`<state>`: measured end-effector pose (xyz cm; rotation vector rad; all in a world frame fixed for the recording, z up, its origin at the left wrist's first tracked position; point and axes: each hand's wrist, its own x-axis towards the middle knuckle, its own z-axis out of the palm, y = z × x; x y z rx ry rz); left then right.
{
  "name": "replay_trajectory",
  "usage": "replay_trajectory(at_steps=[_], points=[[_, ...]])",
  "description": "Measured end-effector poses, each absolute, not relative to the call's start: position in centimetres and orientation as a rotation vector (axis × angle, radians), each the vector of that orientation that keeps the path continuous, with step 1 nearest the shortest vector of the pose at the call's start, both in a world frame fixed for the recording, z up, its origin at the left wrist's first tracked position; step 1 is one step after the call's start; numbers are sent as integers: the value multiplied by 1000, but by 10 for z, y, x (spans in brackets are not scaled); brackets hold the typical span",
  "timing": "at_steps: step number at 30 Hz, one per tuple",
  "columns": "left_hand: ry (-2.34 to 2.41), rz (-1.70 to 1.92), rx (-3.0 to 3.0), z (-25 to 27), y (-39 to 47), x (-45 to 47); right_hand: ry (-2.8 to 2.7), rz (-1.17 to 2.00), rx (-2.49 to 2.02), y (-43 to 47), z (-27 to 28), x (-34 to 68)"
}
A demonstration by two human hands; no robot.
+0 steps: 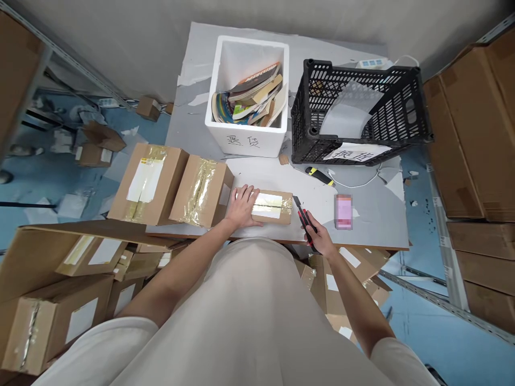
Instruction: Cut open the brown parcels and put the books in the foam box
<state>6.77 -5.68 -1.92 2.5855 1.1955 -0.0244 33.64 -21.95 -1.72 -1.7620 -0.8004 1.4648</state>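
Fingers of the left hand: are being spread over the left end of a small taped cardboard carton, the thumb being laid along its near side; how firmly it is being pressed cannot be told.
Fingers of the right hand: are being curled around the handle of a black-and-red box cutter.
Small carton: is lying on the worktop, close to the near edge, under the left fingers; from the right fingers it is lying leftward and slightly farther from the body.
Long axis: is running left to right, roughly parallel to the near edge, with shiny tape running the same way over the white label.
Blade: is being pointed away from the body with a leftward lean, steeply across the line of that axis; its tip is being held just beside the carton's right end.
Nearer hand: contact is being made by the left; the right is being held apart from the carton.
Beyond the right hand: a yellow-and-black utility knife is lying on the worktop.
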Motion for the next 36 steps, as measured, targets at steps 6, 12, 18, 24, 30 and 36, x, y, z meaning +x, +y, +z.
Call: replay_trajectory(at_steps=[6,12,18,24,30,36], points=[[1211,-2,2566,-20,-55,68,-811,1468,-1772,-211,-16,332],[1241,26,2527,-19,-51,71,-903,1588,-1748,-211,-9,348],[1221,20,2517,-19,-51,71,-962,1728,-1728,-223,-4,366],[1213,42,2514,-22,-50,70,-951,1773,-1718,-246,-5,350],[1255,58,2496,-22,-49,73,-801,1659,-1724,-272,2,349],[1642,60,2292,-14,-55,103,-478,1291,-1634,-243,-6,323]])
